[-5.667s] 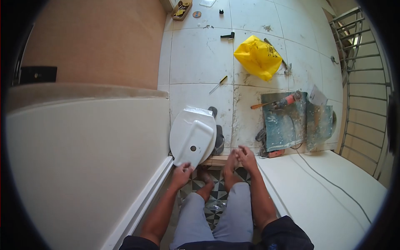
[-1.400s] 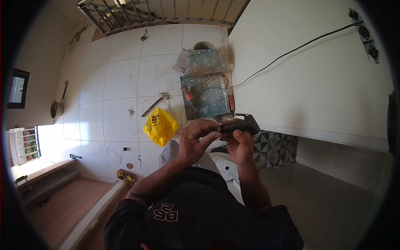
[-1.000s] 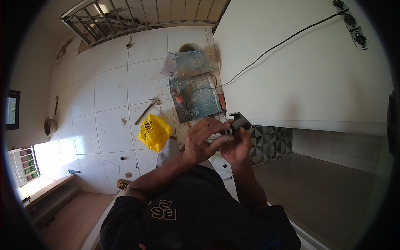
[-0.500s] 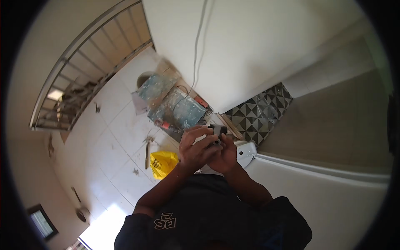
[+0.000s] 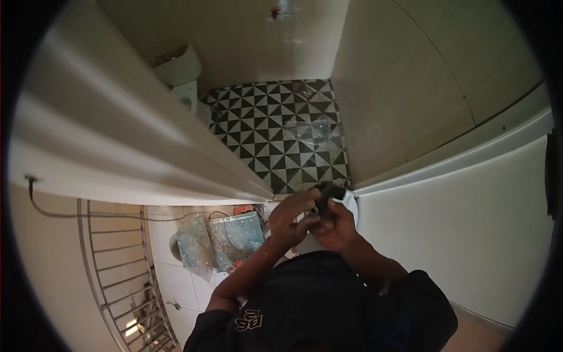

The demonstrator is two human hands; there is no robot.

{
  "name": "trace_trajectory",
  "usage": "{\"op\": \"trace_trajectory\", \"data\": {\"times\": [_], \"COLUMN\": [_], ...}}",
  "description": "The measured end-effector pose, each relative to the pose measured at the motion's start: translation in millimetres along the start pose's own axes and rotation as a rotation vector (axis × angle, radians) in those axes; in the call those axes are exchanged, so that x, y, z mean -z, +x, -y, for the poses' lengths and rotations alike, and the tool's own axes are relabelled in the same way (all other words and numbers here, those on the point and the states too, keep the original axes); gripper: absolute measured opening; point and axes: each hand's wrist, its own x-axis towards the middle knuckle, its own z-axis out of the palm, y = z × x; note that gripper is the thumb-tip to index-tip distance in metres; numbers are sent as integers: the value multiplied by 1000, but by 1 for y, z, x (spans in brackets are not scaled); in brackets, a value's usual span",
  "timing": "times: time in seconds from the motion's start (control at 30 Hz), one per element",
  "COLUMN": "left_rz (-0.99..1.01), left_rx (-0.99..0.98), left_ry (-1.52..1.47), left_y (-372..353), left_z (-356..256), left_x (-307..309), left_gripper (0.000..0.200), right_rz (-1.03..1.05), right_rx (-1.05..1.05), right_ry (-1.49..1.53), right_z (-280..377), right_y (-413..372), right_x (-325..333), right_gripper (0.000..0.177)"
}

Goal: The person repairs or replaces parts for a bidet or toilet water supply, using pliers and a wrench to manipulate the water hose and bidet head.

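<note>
My left hand (image 5: 290,219) and my right hand (image 5: 337,227) are close together in front of my chest. Between them is a small dark object (image 5: 333,193), and the fingers of both hands are closed around it. Its shape is mostly covered by my fingers, so I cannot make out what it is. Just behind my right hand, a smooth white piece (image 5: 351,204) shows in part.
Ahead lies a black-and-white patterned tile floor (image 5: 275,126) with clear plastic (image 5: 316,132) on it and a toilet (image 5: 186,97) at left. Paint-spattered boards (image 5: 237,237), a red tool (image 5: 243,209), a cord (image 5: 117,216) and a metal railing (image 5: 120,267) are at lower left.
My view has swung right toward the tiled room, bringing the toilet into sight. The yellow bag has left view. Both hands keep hold of the dark object.
</note>
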Motion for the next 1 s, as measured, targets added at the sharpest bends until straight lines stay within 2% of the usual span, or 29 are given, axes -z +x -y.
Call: {"op": "trace_trajectory", "data": {"times": [0.03, 0.07, 0.1, 0.17, 0.23, 0.3, 0.4, 0.53, 0.7, 0.83, 0.9, 0.97, 1.0], "left_rz": [0, -26, -16, -42, -37, -41, -53, -45, -68, -91, -82, -93, -95], "left_rx": [37, 42, 30, 34, 62, 94, 202, 244, 255, 239, 202, 167, 134], "left_ry": [-20, -62, -61, -189, -261, -325, -412, -484, -476, -511, -431, -395, -377], "left_y": [12, 26, 43, 71, 93, 110, 139, 189, 276, 362, 394, 427, 442], "left_z": [5, 11, 14, 24, 34, 47, 70, 126, 225, 280, 292, 305, 311], "left_x": [-12, -23, -30, -50, -65, -83, -109, -138, -192, -214, -216, -209, -204], "left_gripper": [36, 36, 33, 30, 29, 29, 30, 31, 32, 32, 31, 30, 30], "right_rz": [-14, 123, 112, 156, 136, 116, 68, 24, -18, -7, 37, 2, 70], "right_rx": [88, 108, 136, 329, 390, 535, 626, 685, 667, 513, 420, 345, 272], "right_ry": [-58, -53, -39, -290, -240, -360, -437, -498, -508, -443, -196, -147, -76], "right_z": [16, 33, 45, 73, 95, 119, 155, 212, 320, 393, 407, 417, 420], "right_y": [3, 10, 12, 22, 27, 35, 56, 105, 199, 272, 298, 325, 338], "right_x": [-4, 1, -1, -17, -34, -38, -38, -37, -36, -56, -64, -69, -70], "right_gripper": [32, 37, 37, 38, 41, 41, 41, 42, 38, 38, 40, 39, 39]}}
